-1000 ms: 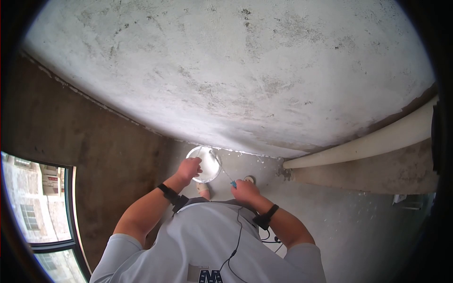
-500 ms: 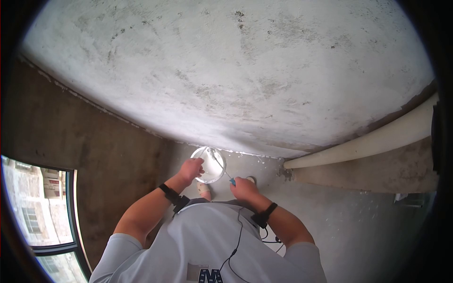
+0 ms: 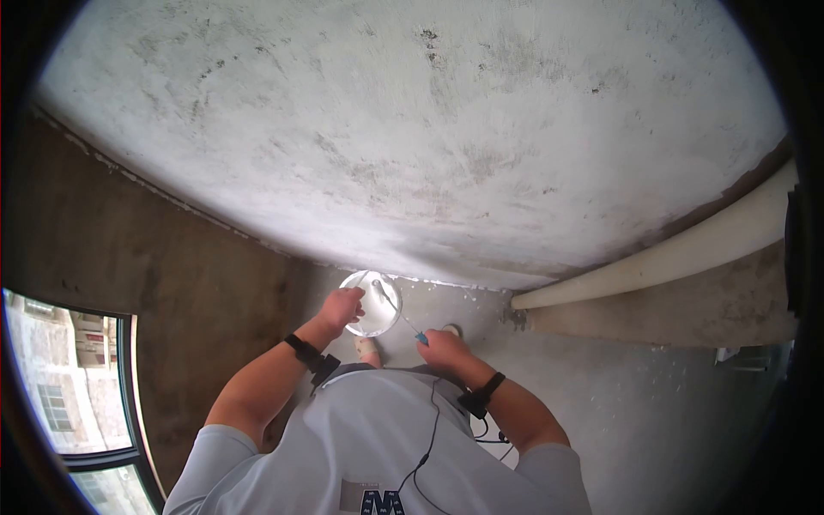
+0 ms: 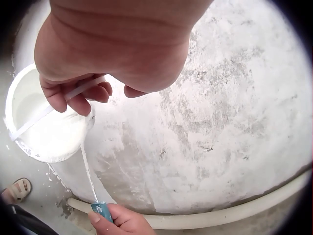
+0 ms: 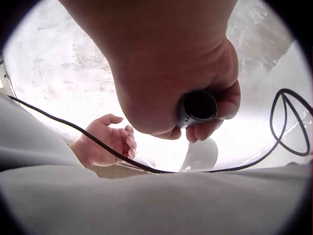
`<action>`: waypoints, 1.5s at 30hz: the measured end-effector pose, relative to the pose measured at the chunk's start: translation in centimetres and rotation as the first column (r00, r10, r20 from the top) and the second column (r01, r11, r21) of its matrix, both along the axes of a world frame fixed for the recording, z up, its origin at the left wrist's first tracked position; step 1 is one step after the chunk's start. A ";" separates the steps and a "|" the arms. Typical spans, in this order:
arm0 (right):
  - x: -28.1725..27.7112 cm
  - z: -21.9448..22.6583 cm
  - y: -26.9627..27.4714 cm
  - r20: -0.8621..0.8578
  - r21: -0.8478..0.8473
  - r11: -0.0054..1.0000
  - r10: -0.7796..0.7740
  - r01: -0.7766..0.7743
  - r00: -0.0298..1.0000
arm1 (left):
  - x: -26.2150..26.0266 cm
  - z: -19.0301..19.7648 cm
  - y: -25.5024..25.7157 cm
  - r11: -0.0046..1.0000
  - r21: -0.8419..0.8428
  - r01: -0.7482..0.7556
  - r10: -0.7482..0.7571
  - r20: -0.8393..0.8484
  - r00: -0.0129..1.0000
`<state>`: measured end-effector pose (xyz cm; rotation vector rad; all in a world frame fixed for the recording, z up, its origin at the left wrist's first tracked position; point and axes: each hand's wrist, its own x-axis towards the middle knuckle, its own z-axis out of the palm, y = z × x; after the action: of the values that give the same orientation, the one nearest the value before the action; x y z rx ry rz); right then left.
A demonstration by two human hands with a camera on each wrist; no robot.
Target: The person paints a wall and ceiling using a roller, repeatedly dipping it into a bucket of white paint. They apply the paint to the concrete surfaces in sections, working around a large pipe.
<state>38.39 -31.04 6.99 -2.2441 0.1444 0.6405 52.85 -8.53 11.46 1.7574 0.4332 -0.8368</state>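
A white bucket (image 3: 396, 314) with white liquid stands on the floor by the wall's foot. The curled fingers of my left hand (image 3: 342, 309) hold its pale handle strap (image 4: 36, 119), seen in the left wrist view. My right hand (image 3: 446, 350) grips the blue handle (image 3: 421, 339) of a long-rodded tool, whose thin rod (image 4: 88, 171) slants to the bucket. The tool's head (image 3: 377, 286) is at the bucket's far inner side; its exact shape is unclear. In the right wrist view the handle's hollow dark end (image 5: 199, 105) sticks out of the fist.
A large whitish wall (image 3: 412, 137) with dark patches rises ahead. A thick pale pipe (image 3: 661, 249) runs along the right. A brown wall (image 3: 206, 318) and a window (image 3: 69, 369) are at the left. Black cables (image 3: 435, 412) hang over the shirt; sandalled feet (image 3: 367, 348) stand below.
The bucket and my left hand shifted slightly right, then back left. The tool's head sits a little lower and more to the left in the head view. Both grips are unchanged.
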 end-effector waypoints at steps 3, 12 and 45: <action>0.0 -0.9 -0.3 -0.008 -0.006 1.000 -0.017 0.017 1.000 | -0.1 0.0 0.3 1.000 -0.001 -0.018 0.018 -0.008 1.000; 0.6 -0.4 -0.9 0.013 0.019 0.996 -0.082 0.082 0.997 | -0.3 -0.5 0.4 1.000 0.011 -0.021 0.021 -0.007 1.000; 0.5 -0.4 -1.5 0.012 0.121 0.992 -0.031 0.030 0.999 | -0.1 -1.1 0.7 1.000 0.011 0.017 -0.017 -0.027 0.999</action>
<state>38.93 -32.57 6.58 -2.1252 0.1294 0.6018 52.75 -7.80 10.34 1.7636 0.4422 -0.8726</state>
